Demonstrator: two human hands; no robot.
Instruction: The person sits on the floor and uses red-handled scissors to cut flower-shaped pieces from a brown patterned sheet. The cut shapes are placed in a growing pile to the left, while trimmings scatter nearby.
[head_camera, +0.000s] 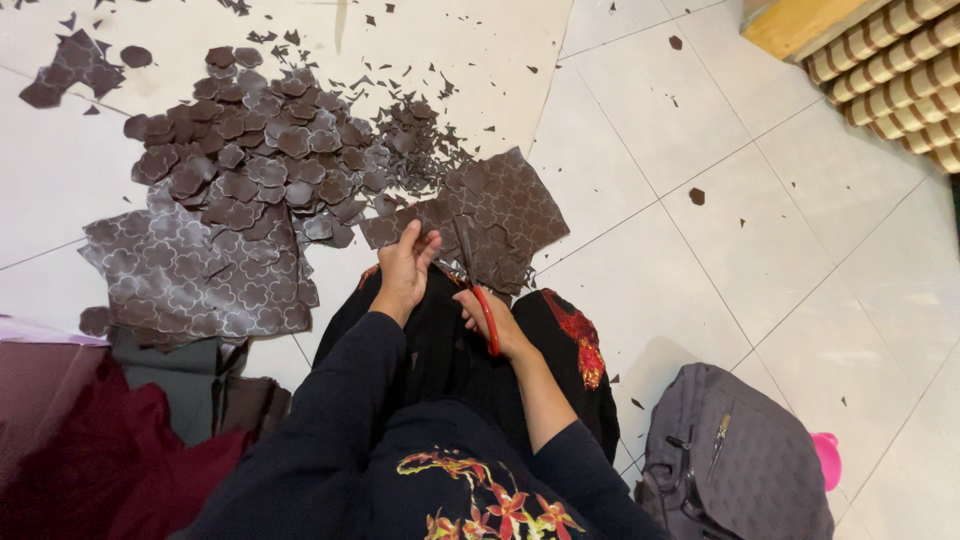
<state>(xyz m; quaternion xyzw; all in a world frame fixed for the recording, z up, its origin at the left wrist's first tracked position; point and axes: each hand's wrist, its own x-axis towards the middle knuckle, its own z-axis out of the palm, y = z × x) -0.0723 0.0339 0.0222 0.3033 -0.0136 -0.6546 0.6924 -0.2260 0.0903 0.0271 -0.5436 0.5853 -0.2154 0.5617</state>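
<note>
Left hand (405, 268) pinched brown sheet (500, 215) taut; right hand (488, 318) closed around red scissors (489, 322), cutting it. Cut pieces (260, 150) heaped on floor (700, 250) beyond.

The scissors (487, 318) show only a red handle loop; the blades disappear against the dark patterned fabric sheet (500, 215), so how far they are parted cannot be told. The right hand (492, 318) is mostly covered by that handle and its fingers are hidden. The left hand (405, 270) hides the fabric edge it pinches. The grey backpack (735, 460) is cut off by the bottom edge, and the pink object (827, 458) behind it is mostly hidden. The striped cushion (895, 60) and maroon cloth (70, 450) run out of frame. The tiny floor scraps (420, 135) are too small to make out
</note>
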